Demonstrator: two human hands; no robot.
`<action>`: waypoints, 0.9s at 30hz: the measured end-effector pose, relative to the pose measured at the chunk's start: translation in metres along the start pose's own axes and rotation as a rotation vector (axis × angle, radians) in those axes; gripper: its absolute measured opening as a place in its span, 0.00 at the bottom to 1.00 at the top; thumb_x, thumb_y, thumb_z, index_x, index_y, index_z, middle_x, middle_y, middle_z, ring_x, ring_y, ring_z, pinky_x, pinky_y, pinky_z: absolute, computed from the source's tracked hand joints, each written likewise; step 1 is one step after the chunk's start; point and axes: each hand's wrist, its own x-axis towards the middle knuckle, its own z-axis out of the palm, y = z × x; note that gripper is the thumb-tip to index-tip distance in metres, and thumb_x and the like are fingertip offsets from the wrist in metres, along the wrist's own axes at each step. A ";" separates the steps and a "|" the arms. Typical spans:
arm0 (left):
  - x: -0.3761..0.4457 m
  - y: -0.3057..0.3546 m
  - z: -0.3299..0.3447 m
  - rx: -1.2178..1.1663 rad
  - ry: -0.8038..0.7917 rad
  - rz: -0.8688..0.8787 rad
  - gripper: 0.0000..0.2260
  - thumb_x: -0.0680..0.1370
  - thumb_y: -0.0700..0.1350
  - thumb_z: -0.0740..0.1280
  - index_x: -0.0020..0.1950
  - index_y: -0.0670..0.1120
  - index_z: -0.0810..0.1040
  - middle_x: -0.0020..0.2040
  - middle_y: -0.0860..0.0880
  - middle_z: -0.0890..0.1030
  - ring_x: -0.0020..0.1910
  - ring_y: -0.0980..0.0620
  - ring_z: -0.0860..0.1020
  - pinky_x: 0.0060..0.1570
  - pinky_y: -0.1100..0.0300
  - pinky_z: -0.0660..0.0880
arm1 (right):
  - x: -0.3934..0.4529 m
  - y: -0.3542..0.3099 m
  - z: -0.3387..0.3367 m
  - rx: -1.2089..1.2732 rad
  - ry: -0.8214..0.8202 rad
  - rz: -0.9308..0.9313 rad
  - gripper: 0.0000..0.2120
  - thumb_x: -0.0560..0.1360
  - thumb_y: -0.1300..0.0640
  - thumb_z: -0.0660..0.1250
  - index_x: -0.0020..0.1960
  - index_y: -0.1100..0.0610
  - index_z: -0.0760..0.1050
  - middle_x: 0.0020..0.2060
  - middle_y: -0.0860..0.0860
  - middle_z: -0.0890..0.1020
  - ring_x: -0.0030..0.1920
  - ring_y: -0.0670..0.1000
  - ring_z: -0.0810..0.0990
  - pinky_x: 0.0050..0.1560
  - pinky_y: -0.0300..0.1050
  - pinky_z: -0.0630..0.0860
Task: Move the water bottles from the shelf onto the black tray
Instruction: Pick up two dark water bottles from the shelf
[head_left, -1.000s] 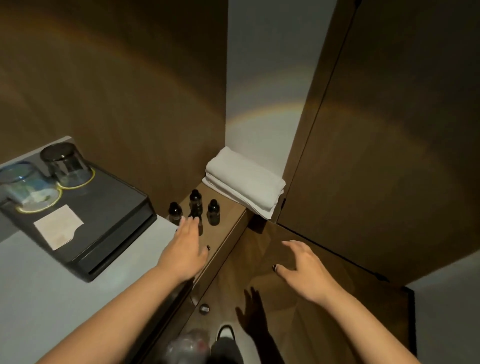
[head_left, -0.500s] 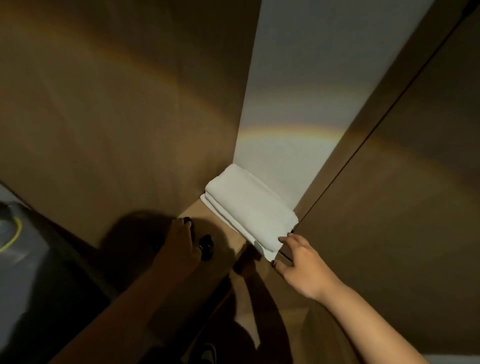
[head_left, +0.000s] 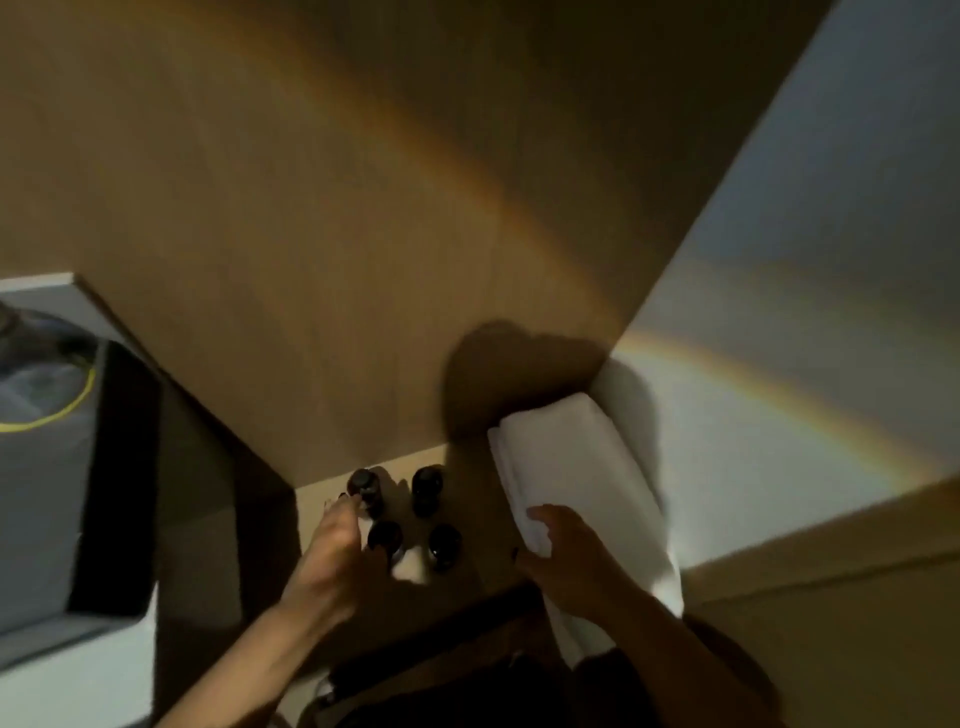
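Note:
Several small dark water bottles stand in a tight group on the wooden shelf (head_left: 470, 525): the back-left bottle (head_left: 365, 487), the back-right bottle (head_left: 427, 488), the front-left bottle (head_left: 385, 536) and the front-right bottle (head_left: 445, 545). My left hand (head_left: 337, 558) reaches in from the left; its fingertips touch the back-left bottle and its thumb lies by the front-left one, with no closed grip visible. My right hand (head_left: 569, 564) is spread over the near end of the folded white towel (head_left: 571, 467). The black tray (head_left: 122, 467) sits at the far left.
An upturned glass (head_left: 47, 374) on a yellow-rimmed coaster stands on the tray. A wooden wall panel rises right behind the bottles. The towel fills the shelf to the right of the bottles, against a pale wall. The image is dim and blurred.
The view swung right and down, so all the bottles and the tray's edge show again. My left hand stays at the bottles; my right hand moved onto the towel's near end.

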 end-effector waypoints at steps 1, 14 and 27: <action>-0.004 0.002 0.005 -0.002 0.004 -0.033 0.22 0.78 0.43 0.64 0.71 0.44 0.64 0.72 0.47 0.66 0.73 0.52 0.63 0.69 0.67 0.61 | 0.011 0.003 -0.006 -0.010 -0.049 -0.022 0.30 0.77 0.51 0.65 0.75 0.54 0.58 0.74 0.51 0.61 0.71 0.51 0.64 0.68 0.42 0.65; -0.025 0.011 0.107 -0.293 0.128 -0.447 0.25 0.79 0.50 0.62 0.75 0.51 0.59 0.73 0.45 0.68 0.72 0.47 0.66 0.70 0.52 0.60 | 0.126 0.064 0.026 0.315 -0.267 0.010 0.13 0.71 0.51 0.66 0.52 0.38 0.71 0.60 0.50 0.78 0.57 0.52 0.79 0.62 0.53 0.74; 0.084 -0.071 0.192 -0.580 0.252 -0.527 0.12 0.80 0.47 0.59 0.63 0.54 0.70 0.55 0.48 0.81 0.54 0.48 0.80 0.62 0.46 0.74 | 0.224 0.128 0.099 0.961 -0.469 0.205 0.29 0.71 0.54 0.67 0.69 0.62 0.66 0.63 0.60 0.77 0.54 0.59 0.81 0.47 0.47 0.81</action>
